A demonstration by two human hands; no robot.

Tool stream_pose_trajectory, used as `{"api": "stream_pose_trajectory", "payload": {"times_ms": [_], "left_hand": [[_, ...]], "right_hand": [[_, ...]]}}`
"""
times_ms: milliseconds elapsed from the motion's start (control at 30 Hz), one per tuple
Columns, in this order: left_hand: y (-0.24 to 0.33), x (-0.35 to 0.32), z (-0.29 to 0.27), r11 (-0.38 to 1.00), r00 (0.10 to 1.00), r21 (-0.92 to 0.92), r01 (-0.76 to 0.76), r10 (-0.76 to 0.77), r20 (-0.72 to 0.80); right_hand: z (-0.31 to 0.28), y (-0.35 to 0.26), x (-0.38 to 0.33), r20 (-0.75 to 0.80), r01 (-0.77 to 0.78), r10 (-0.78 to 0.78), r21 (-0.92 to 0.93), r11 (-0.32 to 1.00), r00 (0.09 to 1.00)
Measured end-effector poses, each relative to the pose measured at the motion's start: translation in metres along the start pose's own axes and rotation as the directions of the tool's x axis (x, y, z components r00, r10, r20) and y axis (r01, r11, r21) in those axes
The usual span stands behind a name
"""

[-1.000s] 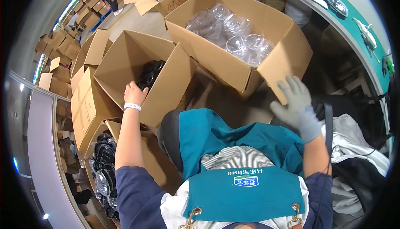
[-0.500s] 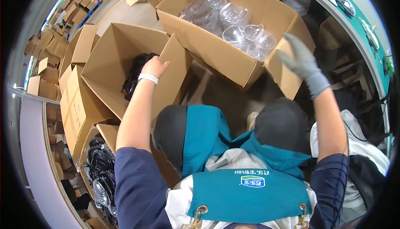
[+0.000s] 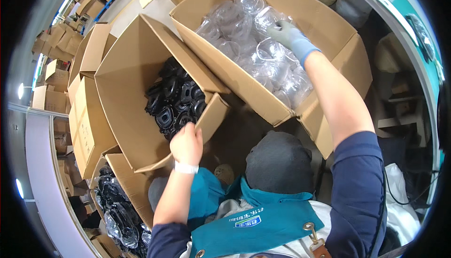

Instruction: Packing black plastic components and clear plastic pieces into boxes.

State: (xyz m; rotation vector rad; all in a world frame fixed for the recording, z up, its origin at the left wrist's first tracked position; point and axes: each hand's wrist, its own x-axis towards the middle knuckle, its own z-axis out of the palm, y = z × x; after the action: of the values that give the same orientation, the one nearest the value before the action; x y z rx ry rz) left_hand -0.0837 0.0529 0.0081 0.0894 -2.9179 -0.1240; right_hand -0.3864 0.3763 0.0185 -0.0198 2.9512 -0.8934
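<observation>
My right hand [image 3: 292,41], in a grey glove, is down inside a large open carton [image 3: 235,77]. Its bent fingers close on the edge of a clear, rounded plastic shell [image 3: 265,20]; part of the grip is hidden. Many similar shells lie heaped around it. My bare left hand [image 3: 186,146], with a white band at the wrist, is closed at the near flap [image 3: 212,116] of a second open carton [image 3: 124,93]. Black moulded parts with ring-like openings [image 3: 176,100] are piled in that carton, just beyond my left fingers.
At the lower left, another carton [image 3: 129,178] holds black parts in clear wrapping [image 3: 115,206]. A closed carton [image 3: 89,129] stands left of the black-part carton. A green-topped bench [image 3: 399,4] runs along the right, with white bags [image 3: 401,201] below it.
My right hand has moved from the carton's right flap into the clear shells. My left hand has come nearer, from the black-part carton's side to its near flap. More of the black pile shows.
</observation>
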Motion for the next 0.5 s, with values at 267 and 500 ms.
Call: {"api": "stream_pose_trajectory", "payload": {"times_ms": [267, 500], "left_hand": [[0.029, 0.0, -0.031, 0.999, 0.986, -0.025, -0.026, 0.029, 0.165], [0.001, 0.0, -0.022, 0.982, 0.977, 0.178, -0.065, 0.026, 0.212]], "right_hand": [[0.101, 0.028, 0.039, 0.535, 0.462, -0.221, -0.372, 0.805, 0.815], [-0.075, -0.075, -0.119, -0.26, 0.389, -0.295, 0.486, 0.783, 0.919]]}}
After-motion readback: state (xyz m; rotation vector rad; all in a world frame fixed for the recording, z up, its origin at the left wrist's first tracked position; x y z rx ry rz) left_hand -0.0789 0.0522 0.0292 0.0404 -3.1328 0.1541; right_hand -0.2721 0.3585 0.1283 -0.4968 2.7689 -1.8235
